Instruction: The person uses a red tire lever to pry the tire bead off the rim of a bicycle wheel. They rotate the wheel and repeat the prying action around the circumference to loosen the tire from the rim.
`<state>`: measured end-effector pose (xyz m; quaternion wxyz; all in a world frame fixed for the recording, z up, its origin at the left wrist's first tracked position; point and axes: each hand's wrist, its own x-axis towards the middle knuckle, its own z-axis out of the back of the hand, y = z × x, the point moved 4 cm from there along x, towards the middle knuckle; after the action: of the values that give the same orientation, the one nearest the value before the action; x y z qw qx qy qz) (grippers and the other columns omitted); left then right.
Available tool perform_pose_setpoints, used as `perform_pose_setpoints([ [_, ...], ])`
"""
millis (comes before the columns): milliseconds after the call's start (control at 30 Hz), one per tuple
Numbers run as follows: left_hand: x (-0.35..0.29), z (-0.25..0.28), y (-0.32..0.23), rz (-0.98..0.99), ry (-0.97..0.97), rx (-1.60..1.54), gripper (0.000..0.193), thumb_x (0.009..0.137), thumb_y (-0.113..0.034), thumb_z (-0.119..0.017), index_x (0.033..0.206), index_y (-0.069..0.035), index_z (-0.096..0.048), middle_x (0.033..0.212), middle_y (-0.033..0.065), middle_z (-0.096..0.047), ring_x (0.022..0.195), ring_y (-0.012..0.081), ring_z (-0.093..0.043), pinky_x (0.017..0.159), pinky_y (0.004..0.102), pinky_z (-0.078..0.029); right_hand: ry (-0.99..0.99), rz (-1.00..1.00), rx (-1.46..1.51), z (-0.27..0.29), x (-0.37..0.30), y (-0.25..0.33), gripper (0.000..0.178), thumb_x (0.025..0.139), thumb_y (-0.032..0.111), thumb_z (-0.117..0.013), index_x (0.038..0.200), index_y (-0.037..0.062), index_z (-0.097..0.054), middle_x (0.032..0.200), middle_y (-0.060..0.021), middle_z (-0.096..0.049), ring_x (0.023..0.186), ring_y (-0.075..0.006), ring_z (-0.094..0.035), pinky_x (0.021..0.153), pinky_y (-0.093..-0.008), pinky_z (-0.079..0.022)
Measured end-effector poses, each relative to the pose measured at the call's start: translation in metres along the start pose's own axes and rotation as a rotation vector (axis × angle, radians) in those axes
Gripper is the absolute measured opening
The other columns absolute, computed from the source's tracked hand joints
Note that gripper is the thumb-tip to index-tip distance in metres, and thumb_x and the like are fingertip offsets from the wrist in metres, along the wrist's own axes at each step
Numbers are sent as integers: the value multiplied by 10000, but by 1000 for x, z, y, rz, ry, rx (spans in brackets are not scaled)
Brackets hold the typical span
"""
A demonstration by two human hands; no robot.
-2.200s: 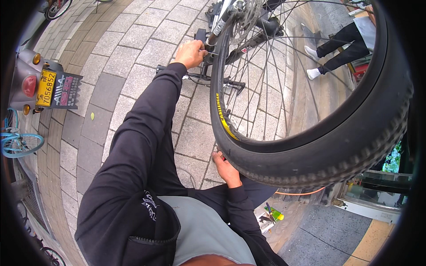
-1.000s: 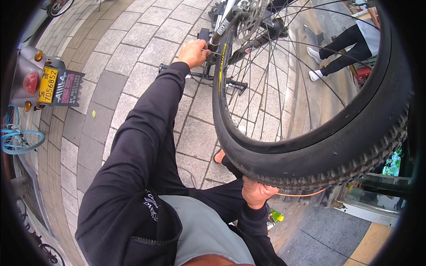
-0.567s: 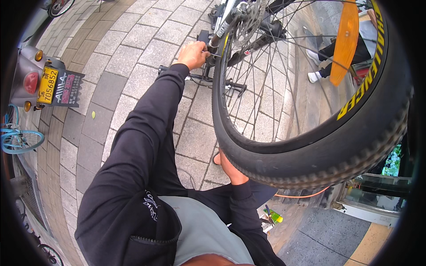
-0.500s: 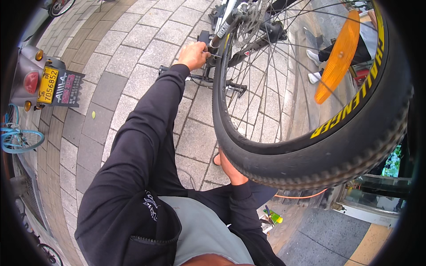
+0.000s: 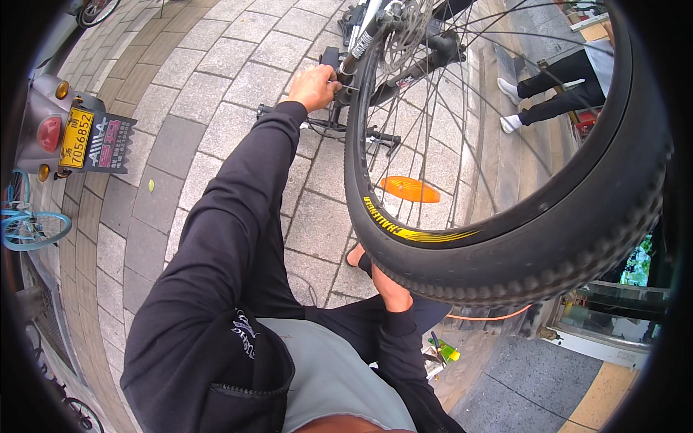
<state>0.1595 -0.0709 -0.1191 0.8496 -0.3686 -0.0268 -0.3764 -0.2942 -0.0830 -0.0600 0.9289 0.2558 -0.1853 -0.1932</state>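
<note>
just beside left fingers point(image 5: 331, 84), bicycle wheel point(image 5: 469, 270), black-tyred

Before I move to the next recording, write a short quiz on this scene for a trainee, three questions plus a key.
1. True or false: the left hand is beside the fork.
2. Multiple choice: what does the tire partly hide? A) the left sleeve; B) the right hand; C) the scooter's plate.
3. Short answer: what colour is the oval reflector seen within the tire's ring?

Key: 1. True. 2. B. 3. Orange.
</note>
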Motion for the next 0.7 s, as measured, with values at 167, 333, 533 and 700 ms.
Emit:
perform_pose_setpoints([
  [167,-2,3,-4,-17,-29,-10,229,917,-251,-773,962,-42,-690,1020,175,-713,1047,401,-666,895,506,-515,-77,131,-113,12,-6,4,207,1004,145,-703,1162,27,-766,1136,-123,-770,1016,-304,-728,930,-446,-552],
  [333,-3,5,-7,-4,-2,-2,231,932,-258,-762,979,-43,-693,1055,179,-713,1083,401,-657,920,506,-512,-107,175,-161,20,-6,9,215,1003,143,-703,1169,21,-763,1143,-127,-769,1019,-306,-728,935,-446,-551],
  [533,-1,2,-4,12,11,11,249,944,-315,-756,989,-74,-707,1075,148,-728,1123,363,-654,949,508,-475,-121,190,-186,24,-6,12,225,1000,142,-704,1178,14,-759,1151,-131,-768,1023,-309,-727,941,-447,-550],
  [700,-1,0,1,15,10,8,246,944,-316,-756,987,-78,-709,1073,142,-729,1127,359,-653,956,507,-468,-129,200,-196,25,-5,14,234,999,140,-705,1185,8,-755,1158,-134,-766,1026,-311,-726,945,-448,-548],
])
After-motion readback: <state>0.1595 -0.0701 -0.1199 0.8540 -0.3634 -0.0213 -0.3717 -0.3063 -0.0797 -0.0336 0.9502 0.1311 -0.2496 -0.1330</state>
